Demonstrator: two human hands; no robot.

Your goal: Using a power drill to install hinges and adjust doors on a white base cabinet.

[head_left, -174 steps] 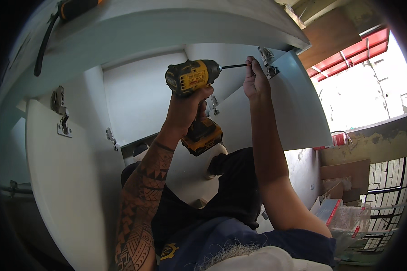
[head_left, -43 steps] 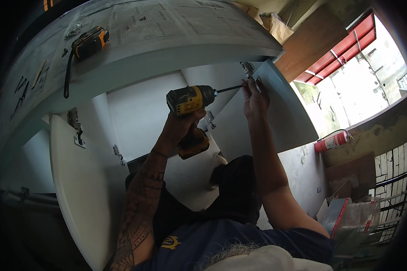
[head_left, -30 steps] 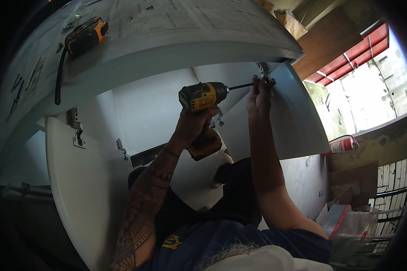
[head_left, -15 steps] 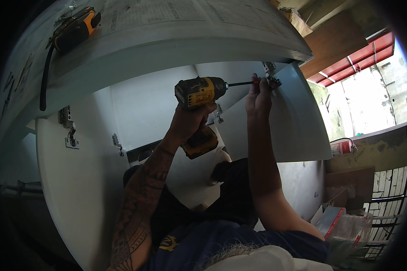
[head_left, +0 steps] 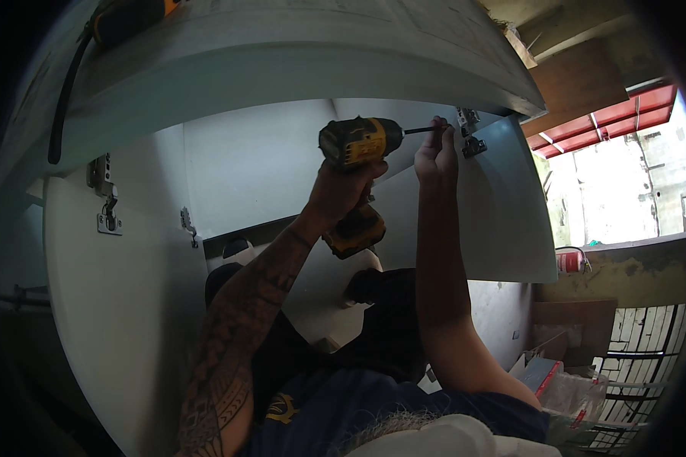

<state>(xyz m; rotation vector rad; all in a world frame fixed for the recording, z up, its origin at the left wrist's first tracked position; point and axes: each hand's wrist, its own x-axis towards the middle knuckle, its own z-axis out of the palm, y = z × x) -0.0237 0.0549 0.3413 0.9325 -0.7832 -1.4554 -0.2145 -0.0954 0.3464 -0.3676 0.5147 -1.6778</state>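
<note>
My left hand (head_left: 341, 190) is wrapped around the grip of a yellow and black cordless drill (head_left: 362, 145), held level with its long driver bit (head_left: 418, 130) pointing right. My right hand (head_left: 437, 156) is raised, its fingertips pinched around the bit's far end. Whether a screw sits there is too small to tell. Just right of those fingers, a metal hinge (head_left: 474, 146) is on the right white cabinet door (head_left: 495, 221), slightly apart from them. Above it, another hinge part (head_left: 467, 118) shows on the cabinet side.
The cabinet top (head_left: 282, 57) curves overhead, bearing a black and orange tool (head_left: 129, 19) with a dangling black strap. The left door (head_left: 107, 305) stands open with a hinge (head_left: 110, 221). Farther right are a fire extinguisher (head_left: 570, 261) and a plastic-wrapped package (head_left: 575, 392).
The view has shifted a little. My left hand has brought the drill rightward and slightly up, and my right fingertips have come away from the hinge on the door.
</note>
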